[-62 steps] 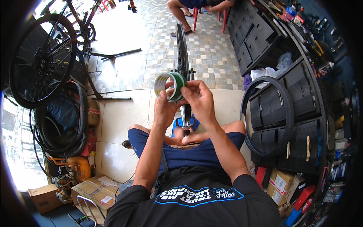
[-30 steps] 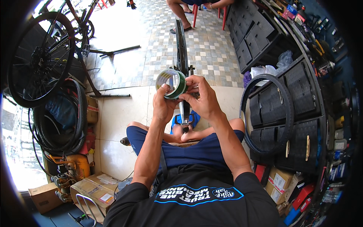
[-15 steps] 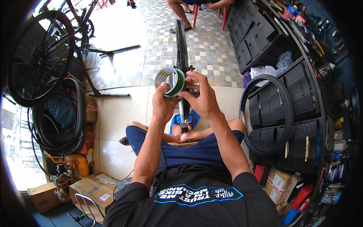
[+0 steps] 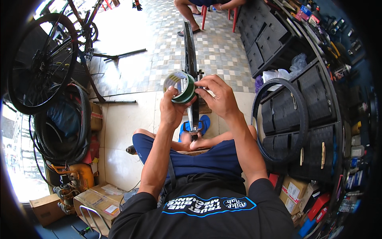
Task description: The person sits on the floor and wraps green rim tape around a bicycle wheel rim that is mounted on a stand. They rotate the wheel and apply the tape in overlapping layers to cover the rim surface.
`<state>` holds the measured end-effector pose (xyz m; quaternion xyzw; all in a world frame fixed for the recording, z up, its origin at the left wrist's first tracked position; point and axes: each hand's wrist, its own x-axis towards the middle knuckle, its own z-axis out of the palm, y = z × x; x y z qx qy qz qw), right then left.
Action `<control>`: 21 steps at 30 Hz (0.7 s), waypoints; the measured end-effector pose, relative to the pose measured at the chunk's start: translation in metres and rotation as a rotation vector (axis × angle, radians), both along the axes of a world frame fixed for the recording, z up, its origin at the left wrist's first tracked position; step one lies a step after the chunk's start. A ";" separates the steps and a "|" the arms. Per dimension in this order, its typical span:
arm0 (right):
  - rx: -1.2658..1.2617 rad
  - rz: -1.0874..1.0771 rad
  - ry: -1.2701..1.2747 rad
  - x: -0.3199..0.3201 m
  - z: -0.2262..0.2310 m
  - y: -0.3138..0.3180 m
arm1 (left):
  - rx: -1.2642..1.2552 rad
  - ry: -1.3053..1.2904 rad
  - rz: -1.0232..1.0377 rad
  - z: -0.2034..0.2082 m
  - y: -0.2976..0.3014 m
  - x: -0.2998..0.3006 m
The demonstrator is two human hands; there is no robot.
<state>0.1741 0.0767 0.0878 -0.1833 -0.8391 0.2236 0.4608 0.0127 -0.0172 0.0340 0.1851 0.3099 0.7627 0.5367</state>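
Observation:
A roll of green tape [image 4: 187, 88] is tilted in my left hand [image 4: 172, 107], its open core facing left. My left thumb lies on the near rim of the roll and the fingers wrap beneath it. At the roll's right edge, my right hand [image 4: 220, 97] pinches the green tape between thumb and fingertips; whether a loose end is lifted there is too small to tell. Just beyond and below my hands, a bare bicycle wheel rim [image 4: 189, 47] stands upright, seen edge-on, in a metal stand [image 4: 194, 129] between my crossed legs.
A black tyre [image 4: 260, 119] leans against dark drawers [image 4: 296, 107] on the right. To the left are a bicycle [image 4: 73, 44], hanging tyres [image 4: 85, 119], an orange compressor [image 4: 82, 175] and cardboard boxes [image 4: 97, 199]. Blue slippers [image 4: 205, 123] lie by the stand. Another person's leg [image 4: 187, 16] shows ahead.
My right hand has shifted slightly right, and its fingers have drawn together into a pinch at the tape's edge. My left hand keeps the roll in nearly the same place.

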 end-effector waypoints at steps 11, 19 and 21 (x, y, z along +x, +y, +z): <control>0.151 -0.032 -0.107 0.001 0.005 0.002 | -0.015 0.016 -0.015 -0.002 0.000 -0.003; 0.399 0.079 -0.263 0.007 0.021 0.018 | -0.050 0.061 -0.042 0.004 0.000 -0.005; 0.454 0.111 -0.276 0.007 0.024 0.020 | -0.047 0.079 -0.057 0.000 0.000 -0.009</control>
